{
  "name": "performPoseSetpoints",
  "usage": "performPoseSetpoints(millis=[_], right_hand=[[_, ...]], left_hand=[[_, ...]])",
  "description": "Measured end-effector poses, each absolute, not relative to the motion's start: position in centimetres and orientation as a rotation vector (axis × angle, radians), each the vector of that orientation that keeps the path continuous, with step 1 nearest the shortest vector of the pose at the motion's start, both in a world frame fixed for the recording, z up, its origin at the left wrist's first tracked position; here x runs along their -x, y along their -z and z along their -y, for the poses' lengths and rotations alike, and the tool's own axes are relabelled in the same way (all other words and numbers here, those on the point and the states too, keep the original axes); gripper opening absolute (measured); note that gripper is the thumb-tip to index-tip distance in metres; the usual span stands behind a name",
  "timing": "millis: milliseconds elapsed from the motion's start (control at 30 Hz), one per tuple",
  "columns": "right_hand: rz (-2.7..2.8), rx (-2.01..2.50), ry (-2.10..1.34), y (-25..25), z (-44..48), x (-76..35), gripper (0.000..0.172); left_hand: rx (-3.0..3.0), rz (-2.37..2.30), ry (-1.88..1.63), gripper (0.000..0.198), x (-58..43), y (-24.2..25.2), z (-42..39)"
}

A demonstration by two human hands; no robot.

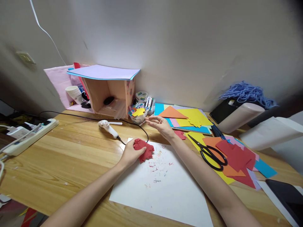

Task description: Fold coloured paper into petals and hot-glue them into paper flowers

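My left hand point(129, 153) pinches a folded red paper piece point(146, 150) with jagged edges, its thumb on top, over the upper left of a white sheet point(151, 189). Coloured marks dot that sheet. Farther forward, my right hand point(161, 125) is raised with its fingers stretched out and nothing visible in them. Its fingertips lie near a clear bowl point(139, 119) that holds a yellow paper cutout point(138, 112) and scraps. A white hot glue gun point(108, 128) rests on the table left of my right hand, its black cord curving behind my left hand.
An open cardboard box point(107, 91) stands against the wall. Scissors point(209, 153) lie on coloured paper point(236, 154) at right, with stacked sheets point(194, 118) behind. A power strip point(33, 138) sits at left. Paper rolls point(241, 116) and blue yarn point(247, 93) occupy the back right.
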State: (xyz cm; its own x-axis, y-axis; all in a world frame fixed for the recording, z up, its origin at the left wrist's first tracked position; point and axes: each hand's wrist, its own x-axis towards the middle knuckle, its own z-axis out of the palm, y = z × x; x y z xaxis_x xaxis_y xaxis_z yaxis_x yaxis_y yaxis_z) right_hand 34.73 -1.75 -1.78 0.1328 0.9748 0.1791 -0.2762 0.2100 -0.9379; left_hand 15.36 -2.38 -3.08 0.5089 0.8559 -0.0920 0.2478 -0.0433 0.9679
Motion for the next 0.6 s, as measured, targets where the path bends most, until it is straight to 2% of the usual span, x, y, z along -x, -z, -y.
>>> performPoseSetpoints(millis=[167, 367, 533, 600], right_hand=[[1.171, 0.879, -1.054, -0.8, 1.7, -34.1, 0.027], [1.487, 0.914, -0.729, -5.0, -4.4, -33.3, 0.029], [1.632, 1.345, -0.57, -4.6, -9.4, -32.9, 0.011], [1.641, 1.379, -0.562, -4.1, -9.8, -33.0, 0.014]], left_hand=[[-1.563, -0.941, -0.659, 0.023, -15.4, 3.5, 2.4], [-1.543, -0.892, -0.669, 0.02, -15.4, 4.4, 2.6], [-1.517, -0.867, -0.684, 0.02, -15.4, 4.4, 2.8], [-1.509, -0.871, -0.682, 0.021, -15.4, 4.4, 2.8]])
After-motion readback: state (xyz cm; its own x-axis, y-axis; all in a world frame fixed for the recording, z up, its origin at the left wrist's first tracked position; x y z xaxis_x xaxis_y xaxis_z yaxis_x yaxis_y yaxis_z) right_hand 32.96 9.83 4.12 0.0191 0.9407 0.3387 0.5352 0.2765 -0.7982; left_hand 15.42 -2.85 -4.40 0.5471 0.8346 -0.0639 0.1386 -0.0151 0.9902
